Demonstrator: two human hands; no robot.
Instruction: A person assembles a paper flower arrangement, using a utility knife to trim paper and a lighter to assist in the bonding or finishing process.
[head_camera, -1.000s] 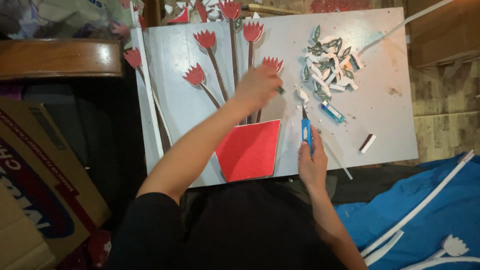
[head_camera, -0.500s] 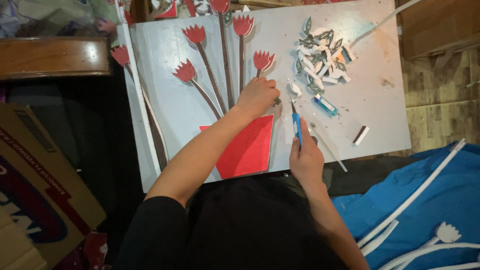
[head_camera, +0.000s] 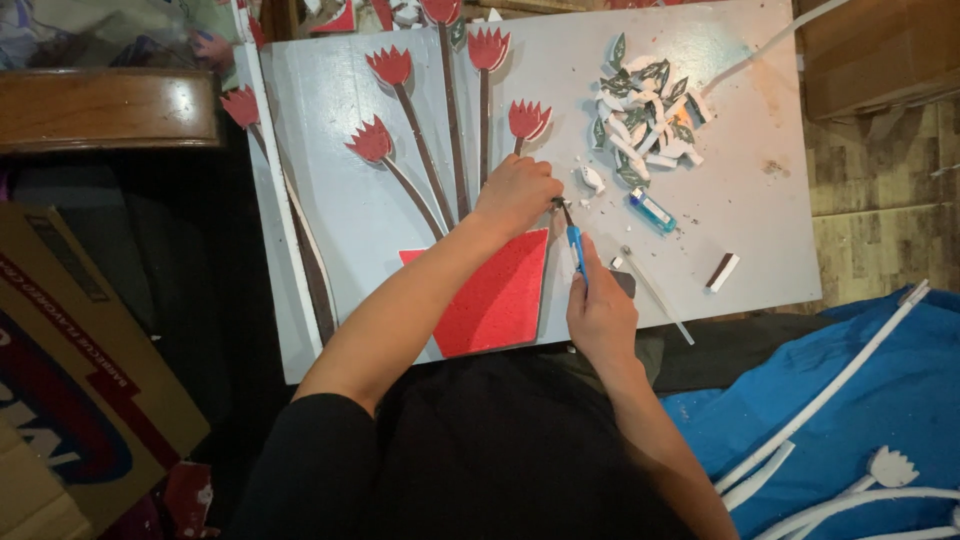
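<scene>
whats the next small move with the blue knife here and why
Probably draw the blue-handled knife a little along the small piece pinched under the left hand. The right hand holds the tip right at those fingers, beside the shortest red flower on the pale board, so a short, slow stroke away from the fingertips looks safest.

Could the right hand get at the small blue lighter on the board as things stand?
Probably yes: the lighter lies on open board just beyond the right hand, nothing between them; but that hand holds a blue-handled tool.

leaf pieces (head_camera: 648, 110) on board (head_camera: 740, 215), right of flowers (head_camera: 440, 70); lighter (head_camera: 652, 210) below them
</scene>
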